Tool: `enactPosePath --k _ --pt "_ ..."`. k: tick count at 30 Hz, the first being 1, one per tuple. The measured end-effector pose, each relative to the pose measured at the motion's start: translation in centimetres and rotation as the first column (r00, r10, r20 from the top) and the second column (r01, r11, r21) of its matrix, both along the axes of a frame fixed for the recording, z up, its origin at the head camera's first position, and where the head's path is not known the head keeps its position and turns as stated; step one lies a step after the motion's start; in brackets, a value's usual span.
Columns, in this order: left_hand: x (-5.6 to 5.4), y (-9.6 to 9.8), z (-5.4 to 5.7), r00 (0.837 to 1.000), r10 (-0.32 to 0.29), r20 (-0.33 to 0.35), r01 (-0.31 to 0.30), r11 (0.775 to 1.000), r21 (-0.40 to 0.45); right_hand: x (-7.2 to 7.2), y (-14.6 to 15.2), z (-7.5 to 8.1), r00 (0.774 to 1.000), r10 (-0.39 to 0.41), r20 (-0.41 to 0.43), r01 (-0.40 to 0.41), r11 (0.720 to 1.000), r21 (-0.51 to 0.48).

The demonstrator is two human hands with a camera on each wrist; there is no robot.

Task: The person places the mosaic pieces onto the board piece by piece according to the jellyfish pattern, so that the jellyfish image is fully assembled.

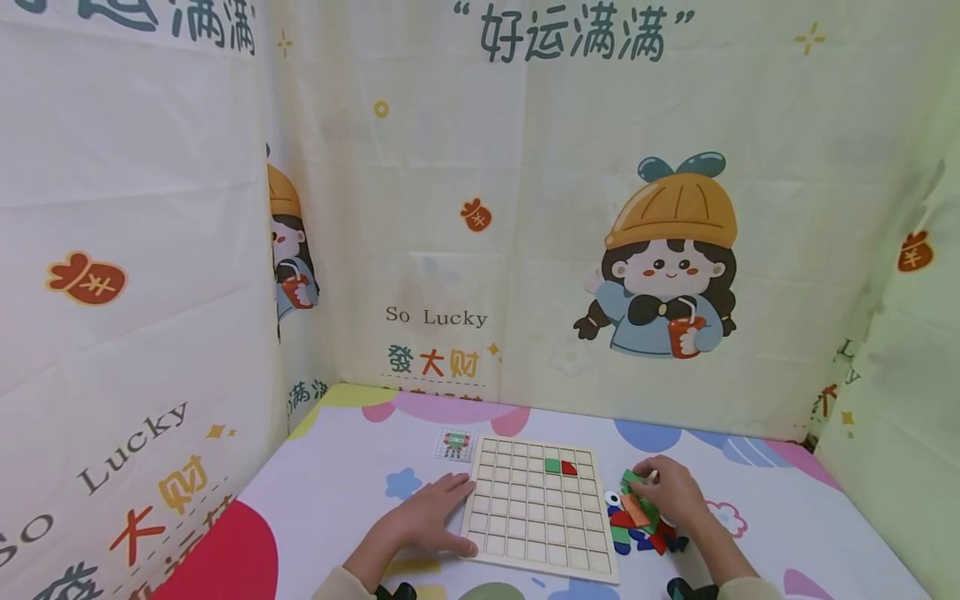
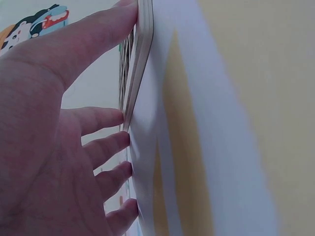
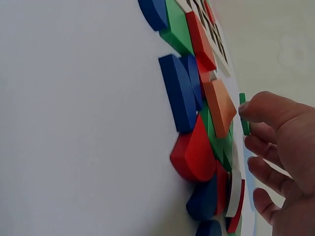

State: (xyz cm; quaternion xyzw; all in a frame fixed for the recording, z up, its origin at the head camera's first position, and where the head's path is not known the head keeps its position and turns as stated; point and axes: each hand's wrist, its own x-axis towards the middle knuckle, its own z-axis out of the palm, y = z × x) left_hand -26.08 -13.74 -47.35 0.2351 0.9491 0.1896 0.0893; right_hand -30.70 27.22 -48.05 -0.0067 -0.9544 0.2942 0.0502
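A pale wooden grid board (image 1: 517, 504) lies flat on the table, with a green square tile (image 1: 552, 466) and a red piece with a rounded edge (image 1: 569, 468) side by side in its upper right cells. My left hand (image 1: 431, 517) rests at the board's left edge, thumb by the near corner, fingers spread and fairly straight. In the left wrist view its thumb touches the board's rim (image 2: 141, 59). Over the pile of coloured pieces right of the board, my right hand (image 1: 667, 492) pinches a thin green tile (image 3: 244, 114) between thumb and fingers.
The pile holds several blue, red, green and orange pieces, among them an orange one (image 3: 220, 105) and a blue bar (image 3: 177, 93). A small pattern card (image 1: 454, 444) lies by the board's far left corner. Printed cloth walls (image 1: 525, 250) enclose the table.
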Motion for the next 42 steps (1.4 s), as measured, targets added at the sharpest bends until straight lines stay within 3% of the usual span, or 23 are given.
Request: enactPosePath --k 6,28,42 --pt "0.0 0.0 -0.1 1.0 -0.001 0.006 0.001 1.0 -0.001 -0.1 -1.0 -0.2 0.999 0.046 -0.014 -0.046 0.998 -0.038" --pt "-0.2 0.1 -0.4 1.0 0.017 0.016 -0.017 1.0 -0.003 -1.2 -5.5 -0.4 0.997 0.08 -0.02 -0.081 0.993 -0.087" --pt "0.0 0.1 -0.3 1.0 0.006 0.003 -0.006 1.0 -0.006 -1.5 -7.6 -0.5 0.99 0.116 -0.075 -0.121 0.99 -0.073"
